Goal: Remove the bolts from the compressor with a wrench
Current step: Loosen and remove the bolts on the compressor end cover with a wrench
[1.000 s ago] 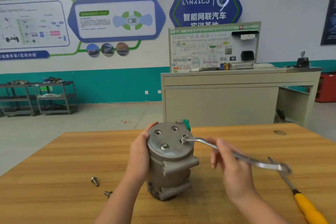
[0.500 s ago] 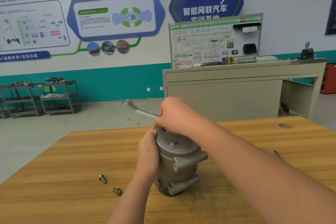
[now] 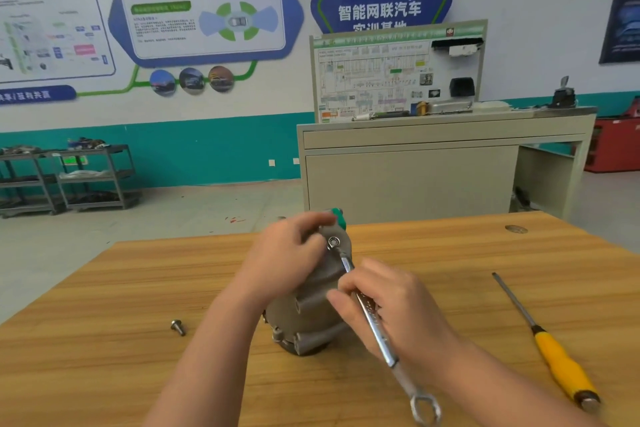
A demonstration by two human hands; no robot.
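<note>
The left hand (image 3: pixel 289 253) grips the compressor (image 3: pixel 311 302) top, steadying it between both hands; the right hand (image 3: pixel 391 308) grasps the wrench (image 3: pixel 372 319), its ring seated on a bolt (image 3: pixel 333 242) just beside the left fingers for leverage.

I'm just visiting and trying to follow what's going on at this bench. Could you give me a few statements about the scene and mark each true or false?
1. The right hand grips the wrench. True.
2. The wrench's ring end sits on a bolt at the top of the compressor. True.
3. The left hand lies flat on the table, away from the compressor. False: it rests over the top of the compressor.
4. The yellow-handled screwdriver is held in a hand. False: it lies on the table, to the right.
5. A loose bolt lies on the table left of the compressor. True.
</note>
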